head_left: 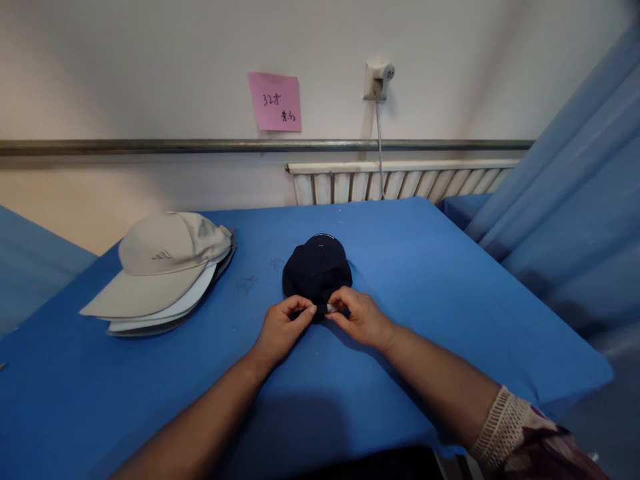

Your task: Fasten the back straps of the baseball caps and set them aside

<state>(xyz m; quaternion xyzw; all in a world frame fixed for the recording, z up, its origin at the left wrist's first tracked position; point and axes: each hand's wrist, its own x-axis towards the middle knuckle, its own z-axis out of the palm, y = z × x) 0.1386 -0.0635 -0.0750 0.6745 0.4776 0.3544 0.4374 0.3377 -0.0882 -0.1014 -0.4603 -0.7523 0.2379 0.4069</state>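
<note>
A dark navy cap [316,270] lies on the blue-covered table [410,267], its back strap toward me and its brim at the far side. My left hand [286,325] pinches the strap at the near edge of the cap between thumb and forefinger. From the other side, my right hand [361,315] grips the same strap with closed fingertips. A short dark piece of the strap shows between the two hands. The fingers hide the rest of the fastening.
To the left sits a stack of caps, topped by a light beige cap [163,257]. A radiator [400,181] and a metal rail [200,146] run along the wall behind. A pink note [275,102] and a socket with a plug [377,81] are above. Blue curtains [565,180] hang at the right.
</note>
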